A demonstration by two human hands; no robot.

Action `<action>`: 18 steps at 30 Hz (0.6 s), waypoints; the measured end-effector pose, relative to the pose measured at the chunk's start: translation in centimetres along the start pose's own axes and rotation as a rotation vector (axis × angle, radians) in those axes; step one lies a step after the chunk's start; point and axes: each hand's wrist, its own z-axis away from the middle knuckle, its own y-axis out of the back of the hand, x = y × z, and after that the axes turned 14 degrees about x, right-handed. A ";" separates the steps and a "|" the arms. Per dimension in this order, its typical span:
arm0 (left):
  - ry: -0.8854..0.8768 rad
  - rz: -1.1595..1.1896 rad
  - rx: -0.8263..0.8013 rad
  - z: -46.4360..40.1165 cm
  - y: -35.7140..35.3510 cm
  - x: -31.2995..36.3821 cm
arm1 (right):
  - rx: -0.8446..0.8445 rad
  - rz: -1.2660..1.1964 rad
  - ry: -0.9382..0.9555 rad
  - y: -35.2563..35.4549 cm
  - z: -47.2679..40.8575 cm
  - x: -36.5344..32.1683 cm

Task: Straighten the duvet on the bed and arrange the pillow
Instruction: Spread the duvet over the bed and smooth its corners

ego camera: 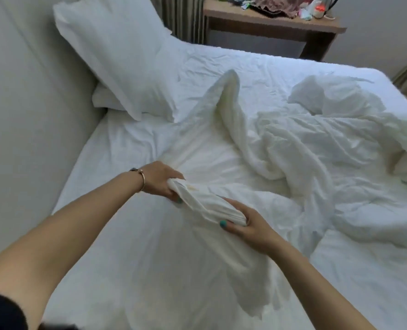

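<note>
Nearest to me is a dark sleeve (0, 310) at the lower left corner, and from it my left forearm reaches up and to the right across the bed (90, 177). My left hand (160, 181) wears a thin bracelet (141, 181) at the wrist and is clenched around a bunched edge of the white duvet (293, 163), thumb on top, fingers curled underneath. My right arm comes in from the bottom right, angled up and to the left, and my right hand (243, 227) is also closed on the same gathered edge, thumb pressed over the fabric, palm turned toward me. Between the two hands the gripped edge forms a short, taut roll running diagonally from upper left to lower right, lifted off the sheet. Below that roll the cloth hangs and spreads toward me. Beyond it, the duvet lies crumpled across the right half of the mattress, with one fold standing up in a peak near the middle. Its bulk stretches toward the right edge. Two white pillows (116, 55) lean at the upper left against the pale headboard (19, 115), one on top of the other. A wooden side table (269, 22) stands behind the bed, cluttered with small items.
</note>
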 end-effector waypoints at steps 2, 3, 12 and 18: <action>-0.037 -0.037 -0.050 2.7 -1.3 -3.4 | -0.065 -0.014 -0.046 -5.2 -0.3 -0.4; -0.089 -0.098 -0.065 3.5 -1.9 -4.6 | -0.099 -0.021 -0.071 -7.6 -0.2 -0.2; 0.051 -0.275 -0.091 8.3 -16.0 -12.2 | -0.401 0.105 -0.397 -22.5 -0.7 6.7; 0.740 0.618 0.393 15.3 -26.1 -7.7 | -0.245 0.348 -0.303 -24.6 -6.0 9.3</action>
